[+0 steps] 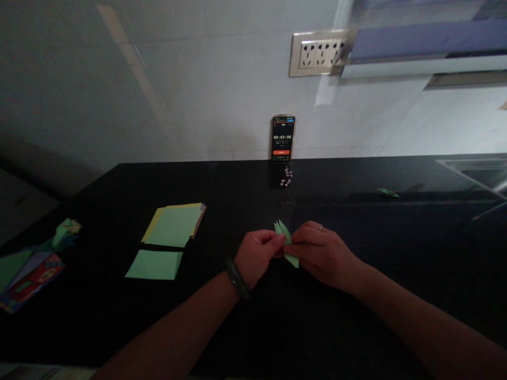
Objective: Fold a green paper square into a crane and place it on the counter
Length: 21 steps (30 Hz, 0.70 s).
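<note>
A small piece of folded green paper [292, 260] is pinched between my two hands above the black countertop. My left hand [257, 256] grips its left side with thumb and fingers. From the right, my right hand [327, 256] presses its fingers against the other side. Pointed flaps of the paper stick up above the fingers, and its lower end shows beneath them; the middle is partly hidden. Off to the left lie a stack of green and yellow paper sheets [174, 226] and, nearer me, a single green sheet [154, 265] with a crease near its right end.
A phone [283, 138] showing a running timer leans against the wall. A small folded green paper piece [388, 192] lies at the right. Crumpled paper [66, 234] and a colourful packet [37, 279] are at the far left. A socket panel [317, 54] is on the wall.
</note>
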{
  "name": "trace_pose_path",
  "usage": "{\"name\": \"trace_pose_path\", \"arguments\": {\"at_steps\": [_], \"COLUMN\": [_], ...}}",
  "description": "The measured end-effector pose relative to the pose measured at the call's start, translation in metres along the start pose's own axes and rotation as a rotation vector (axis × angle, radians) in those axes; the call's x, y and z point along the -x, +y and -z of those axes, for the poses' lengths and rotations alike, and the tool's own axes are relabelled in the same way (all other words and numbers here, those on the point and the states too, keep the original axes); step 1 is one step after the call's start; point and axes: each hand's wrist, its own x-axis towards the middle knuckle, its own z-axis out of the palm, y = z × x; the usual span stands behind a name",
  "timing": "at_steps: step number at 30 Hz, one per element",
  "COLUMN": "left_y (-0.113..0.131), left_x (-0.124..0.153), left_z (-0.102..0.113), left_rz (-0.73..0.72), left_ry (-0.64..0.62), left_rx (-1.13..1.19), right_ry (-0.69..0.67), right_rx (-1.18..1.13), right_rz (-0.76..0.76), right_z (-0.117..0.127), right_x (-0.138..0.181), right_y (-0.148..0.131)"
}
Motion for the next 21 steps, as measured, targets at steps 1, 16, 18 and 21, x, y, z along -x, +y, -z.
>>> {"name": "trace_pose_path", "arguments": {"at_steps": [1,16,18,21], "left_y": [0.000,-0.002,-0.002,-0.004], "left_x": [0.000,0.000,0.000,0.000], "left_z": [0.000,0.004,0.003,0.003], "left_rz": [-0.016,-0.183,-0.178,-0.174], "left_ry": [-0.003,-0.007,-0.018,-0.048], "left_rx": [-0.037,-0.419,-0.401,-0.326], "right_ry": [-0.007,-0.072,-0.039,0.014], "right_rx": [-0.022,-0.376,-0.393,-0.416], "right_rz": [-0.014,-0.339,-0.422,-0.570], "right_z": [0.000,0.000,-0.004,-0.009], "right_x": [0.000,0.003,0.002,0.000], "right_y": [0.000,0.000,-0.002,-0.006]}}
